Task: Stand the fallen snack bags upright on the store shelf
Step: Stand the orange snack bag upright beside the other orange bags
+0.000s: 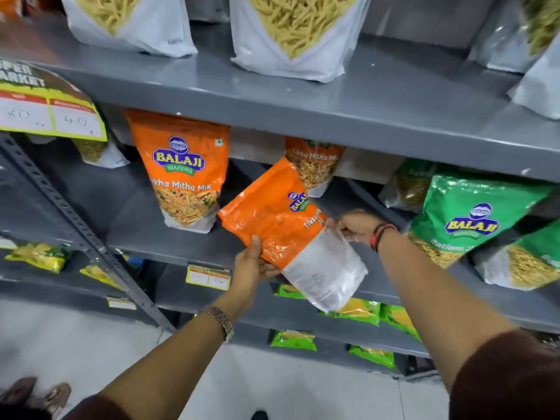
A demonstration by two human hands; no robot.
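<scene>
An orange and white snack bag (281,228) is held tilted in front of the middle grey shelf (169,237), its top leaning up and left. My left hand (253,265) grips its lower left edge, thumb on the front. My right hand (356,226) pinches its right edge near the white bottom part. A matching orange bag (185,171) stands upright on the shelf to the left. Another orange bag (315,165) stands further back, partly hidden behind the held one.
Green snack bags (472,216) stand at the right on the same shelf. White bags of yellow sticks (291,34) sit on the shelf above. A yellow price sign (45,113) hangs at the left. Lower shelves hold small green and yellow packets (360,310). A slotted upright post (75,225) runs diagonally.
</scene>
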